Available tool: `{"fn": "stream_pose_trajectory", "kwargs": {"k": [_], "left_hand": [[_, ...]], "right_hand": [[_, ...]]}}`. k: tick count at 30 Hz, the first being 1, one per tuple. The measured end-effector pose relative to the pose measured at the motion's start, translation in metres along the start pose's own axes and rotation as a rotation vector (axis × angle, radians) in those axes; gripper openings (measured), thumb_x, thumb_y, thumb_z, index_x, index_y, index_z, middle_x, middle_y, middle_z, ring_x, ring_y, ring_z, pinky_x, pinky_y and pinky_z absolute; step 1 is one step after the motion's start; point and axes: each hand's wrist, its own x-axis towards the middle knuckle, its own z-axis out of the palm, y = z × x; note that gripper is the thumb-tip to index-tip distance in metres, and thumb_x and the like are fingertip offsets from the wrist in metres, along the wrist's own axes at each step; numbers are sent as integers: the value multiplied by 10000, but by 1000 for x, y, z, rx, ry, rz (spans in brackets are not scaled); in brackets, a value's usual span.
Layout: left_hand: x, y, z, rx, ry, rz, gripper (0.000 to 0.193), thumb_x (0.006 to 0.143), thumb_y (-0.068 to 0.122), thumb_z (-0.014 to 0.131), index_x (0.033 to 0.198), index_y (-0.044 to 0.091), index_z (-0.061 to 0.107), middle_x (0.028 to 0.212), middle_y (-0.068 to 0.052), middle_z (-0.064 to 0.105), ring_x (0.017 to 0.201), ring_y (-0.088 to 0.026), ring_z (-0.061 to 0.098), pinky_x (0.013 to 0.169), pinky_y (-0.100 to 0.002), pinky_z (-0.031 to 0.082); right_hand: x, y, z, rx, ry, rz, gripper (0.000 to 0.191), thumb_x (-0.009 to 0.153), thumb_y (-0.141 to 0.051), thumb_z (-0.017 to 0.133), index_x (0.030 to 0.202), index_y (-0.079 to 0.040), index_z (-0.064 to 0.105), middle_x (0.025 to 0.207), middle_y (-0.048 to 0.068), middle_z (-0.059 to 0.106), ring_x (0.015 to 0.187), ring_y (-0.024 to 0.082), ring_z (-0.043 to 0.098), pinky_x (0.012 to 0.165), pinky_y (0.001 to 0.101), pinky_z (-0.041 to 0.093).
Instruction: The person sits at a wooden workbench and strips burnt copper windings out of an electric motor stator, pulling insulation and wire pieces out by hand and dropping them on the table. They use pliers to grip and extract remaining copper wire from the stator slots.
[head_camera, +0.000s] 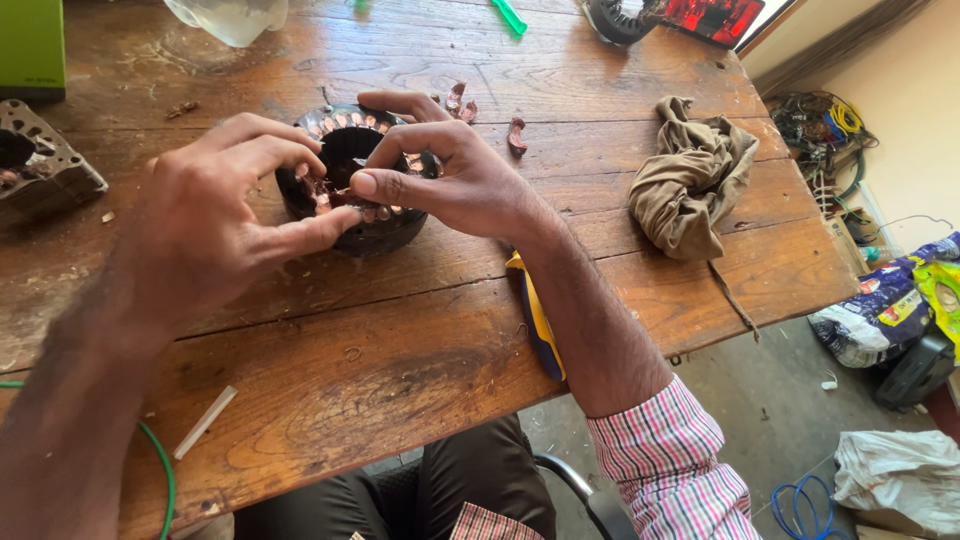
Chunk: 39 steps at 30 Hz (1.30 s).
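Note:
A round black motor stator (352, 160) with copper wire ends in its slots sits on the wooden table (420, 330). My left hand (215, 220) grips its left side, thumb pressed along the front rim. My right hand (440, 170) reaches over the right side, thumb and fingers pinched on a bit of copper winding at the inner front edge. Loose copper scraps (516, 134) lie just behind the stator.
A crumpled brown rag (690, 180) lies at the right. A yellow-and-blue handled tool (538, 325) rests under my right forearm. A metal motor part (40, 165) sits at the left edge; a white tube (204, 422) and green wire (165, 470) lie near the front. Bags clutter the floor right.

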Motion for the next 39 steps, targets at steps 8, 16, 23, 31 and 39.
{"fn": "stream_pose_trajectory", "kwargs": {"k": [8, 16, 23, 31, 39], "left_hand": [[-1, -2, 6, -68, 113, -2, 496, 821, 394, 897, 1093, 0, 767, 1172, -174, 746, 906, -262, 748, 739, -348, 634], [-2, 5, 9, -182, 222, -26, 354, 847, 257, 935, 1065, 18, 792, 1122, -176, 762, 964, -231, 760, 789, -313, 642], [-1, 7, 5, -280, 209, -78, 312, 845, 200, 907, 1077, 28, 789, 1128, -167, 758, 983, -217, 760, 854, -311, 645], [2, 7, -1, -357, 136, -188, 335, 819, 254, 890, 1063, 47, 793, 1136, -148, 758, 999, -216, 755, 845, -316, 638], [0, 1, -9, -47, -20, -19, 707, 702, 460, 931, 1179, -22, 731, 1256, -187, 699, 1022, -300, 705, 804, -390, 603]], "right_hand": [[0, 0, 0, 16, -7, 3, 399, 949, -520, 736, 1006, -131, 803, 1616, 181, 465, 1566, 317, 363, 1267, 520, 298], [0, 1, -2, 1, -9, 3, 388, 927, -520, 750, 952, -139, 816, 1611, 174, 468, 1538, 305, 384, 1246, 510, 309], [-1, 2, -4, 4, -11, -14, 383, 932, -516, 756, 938, -137, 816, 1601, 175, 483, 1531, 299, 407, 1250, 502, 312], [0, 5, -5, 2, -8, -13, 392, 916, -512, 764, 930, -123, 810, 1594, 175, 477, 1509, 306, 410, 1225, 505, 334], [1, 2, -1, 38, -11, -5, 351, 938, -458, 780, 963, -109, 814, 1601, 180, 477, 1519, 303, 411, 1241, 497, 317]]}}
